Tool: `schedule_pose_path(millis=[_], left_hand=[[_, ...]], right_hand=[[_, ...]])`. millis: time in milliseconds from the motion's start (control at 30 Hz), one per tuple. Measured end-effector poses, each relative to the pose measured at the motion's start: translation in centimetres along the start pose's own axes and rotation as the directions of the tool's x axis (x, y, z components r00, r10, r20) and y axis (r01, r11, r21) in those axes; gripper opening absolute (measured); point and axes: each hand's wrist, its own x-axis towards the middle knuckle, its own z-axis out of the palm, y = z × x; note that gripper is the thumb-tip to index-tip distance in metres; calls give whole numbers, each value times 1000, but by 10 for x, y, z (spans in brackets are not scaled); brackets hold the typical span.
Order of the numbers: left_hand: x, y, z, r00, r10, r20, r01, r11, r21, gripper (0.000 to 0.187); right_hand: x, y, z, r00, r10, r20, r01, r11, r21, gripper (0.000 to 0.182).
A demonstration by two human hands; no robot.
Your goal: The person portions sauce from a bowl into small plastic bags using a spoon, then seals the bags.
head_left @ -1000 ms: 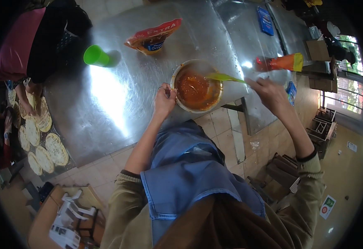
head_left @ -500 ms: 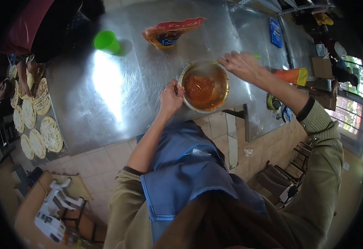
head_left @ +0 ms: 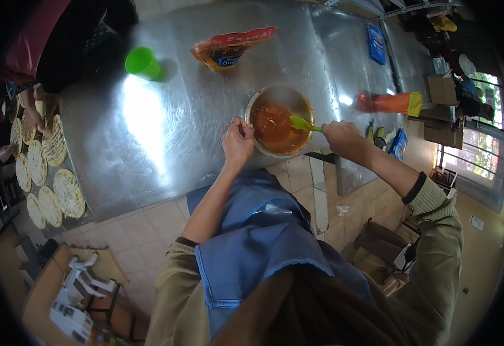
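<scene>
A metal bowl (head_left: 311, 109) of red-orange sauce (head_left: 272, 128) sits near the front edge of the steel table. My left hand (head_left: 239, 140) pinches its left rim. On the other side, my right hand (head_left: 344, 138) is closed round the handle of a green spatula (head_left: 302, 123). The spatula's head is inside the bowl, over the sauce toward the right wall. Behind the bowl stands an opened pouch (head_left: 229, 52) with a red top band.
A green cup (head_left: 142, 63) stands at the back left. Several flat dough rounds (head_left: 68, 193) lie at far left, where another person's hands (head_left: 43, 124) work. To the right are an orange-and-yellow packet (head_left: 393, 104) and a blue packet (head_left: 377, 44).
My right hand has come down from the bowl's upper right to its right side, bringing the spatula's head into clear view. My left hand stays at the rim.
</scene>
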Motion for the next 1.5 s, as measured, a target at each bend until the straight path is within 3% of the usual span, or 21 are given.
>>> schedule_pose_path(millis=[133,233,333,433,533,633,733,933,1067,1200,1233,1300,1367,1400,1500], left_hand=[[-5,7,1,998,-58,31,57,998,17,16],[-7,8,3,997,-69,19,69,998,17,16],[-10,12,2,995,-99,21,99,995,10,16],[-13,10,3,995,-96,19,97,995,-32,16],[-16,6,3,996,-82,33,84,994,-68,16],[-18,-14,12,989,-114,97,131,972,-194,15],[-21,-20,14,991,-73,108,100,959,-265,14],[-27,-21,13,986,-79,144,129,917,-377,12],[-31,-10,10,977,-123,174,193,860,-472,11],[-29,-15,8,962,-121,246,218,882,-419,9],[-28,-12,7,959,-131,252,231,875,-426,9],[-28,-10,7,955,-139,261,245,868,-432,9],[-27,-11,7,955,-140,260,244,869,-430,10],[-26,-12,7,956,-138,259,241,872,-425,10],[-24,-13,6,956,-134,260,236,879,-414,11]], right_hand=[[2,1,27,970,150,192,-170,981,97,12],[1,7,62,993,14,114,-38,976,212,12],[-5,-16,51,987,110,116,-153,858,490,20],[-3,-25,66,955,93,283,-274,644,714,28],[1,-48,68,879,119,462,-476,276,835,27],[3,-70,59,853,45,520,-517,-73,853,26],[13,-83,70,889,-3,457,-431,-339,836,25],[35,-91,74,955,-15,296,-221,-701,678,34],[34,-71,88,981,-36,189,-134,-831,540,43],[2,-52,93,987,-93,132,-152,-816,558,43],[-8,-50,87,977,-56,204,-183,-703,687,42],[-25,-48,72,945,56,321,-270,-419,867,41],[-27,-44,83,959,228,168,-197,111,974,37],[-28,-43,87,960,274,61,-165,378,911,34],[-37,-42,82,896,374,-240,-174,792,585,31]])
